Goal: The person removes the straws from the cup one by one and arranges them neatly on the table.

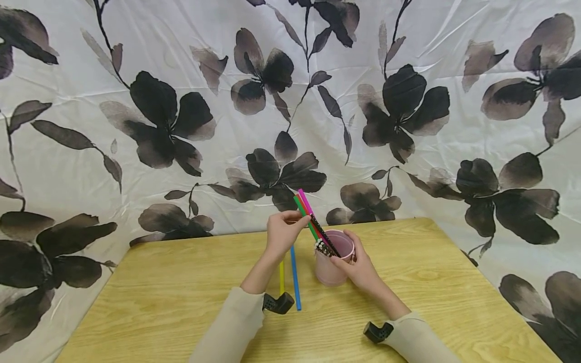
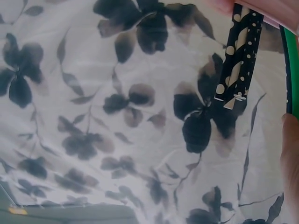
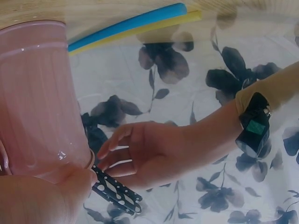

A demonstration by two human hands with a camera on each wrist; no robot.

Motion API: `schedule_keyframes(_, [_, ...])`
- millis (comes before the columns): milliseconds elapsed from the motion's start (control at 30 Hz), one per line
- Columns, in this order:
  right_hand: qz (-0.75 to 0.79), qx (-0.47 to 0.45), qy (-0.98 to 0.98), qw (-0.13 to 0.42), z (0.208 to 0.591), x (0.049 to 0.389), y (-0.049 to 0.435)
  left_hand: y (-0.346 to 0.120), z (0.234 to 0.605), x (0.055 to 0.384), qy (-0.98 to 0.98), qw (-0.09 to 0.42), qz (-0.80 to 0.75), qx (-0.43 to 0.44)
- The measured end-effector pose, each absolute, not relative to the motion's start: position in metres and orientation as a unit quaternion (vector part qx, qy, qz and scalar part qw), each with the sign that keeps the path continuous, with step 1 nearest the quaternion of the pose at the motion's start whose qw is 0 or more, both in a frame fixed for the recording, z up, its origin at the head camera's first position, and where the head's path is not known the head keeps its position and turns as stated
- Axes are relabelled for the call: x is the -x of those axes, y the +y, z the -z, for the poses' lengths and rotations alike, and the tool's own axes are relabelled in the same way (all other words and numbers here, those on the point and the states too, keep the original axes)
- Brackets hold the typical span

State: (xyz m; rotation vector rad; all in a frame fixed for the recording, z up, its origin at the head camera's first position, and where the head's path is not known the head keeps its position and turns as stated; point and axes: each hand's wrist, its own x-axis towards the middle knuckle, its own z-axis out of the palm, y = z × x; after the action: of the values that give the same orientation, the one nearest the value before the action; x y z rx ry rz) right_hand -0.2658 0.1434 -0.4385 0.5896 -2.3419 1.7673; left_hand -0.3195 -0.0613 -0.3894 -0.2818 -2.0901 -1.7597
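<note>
Worktop (image 1: 181, 287), wood-grained, before floral fabric (image 1: 336, 146): right hand (image 1: 360, 267) grips a pink cup (image 1: 330, 273) toward the far side; left hand (image 1: 283, 233) pinches straws (image 1: 313, 230) slanting from it; blue straw (image 1: 296, 280) and yellow straw (image 1: 282, 280) lie left.

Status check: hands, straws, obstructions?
Right hand gripping pink cup. Left hand pinching straws above cup. Blue straw, yellow straw on table, clear of cup. Nothing seen blocking.
</note>
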Motion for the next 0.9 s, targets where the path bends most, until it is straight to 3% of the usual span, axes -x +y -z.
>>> schedule_keyframes(467, [-0.593,-0.199,-0.776,0.074,0.436,0.265,0.142,-0.069,0.371,0.304,-0.699,0.191,0.683,0.093])
schedule_keyframes(900, [-0.593,-0.193,-0.778,0.070,0.439,0.265,0.144,-0.087,0.328,0.284,-0.632,0.288,0.704,0.151])
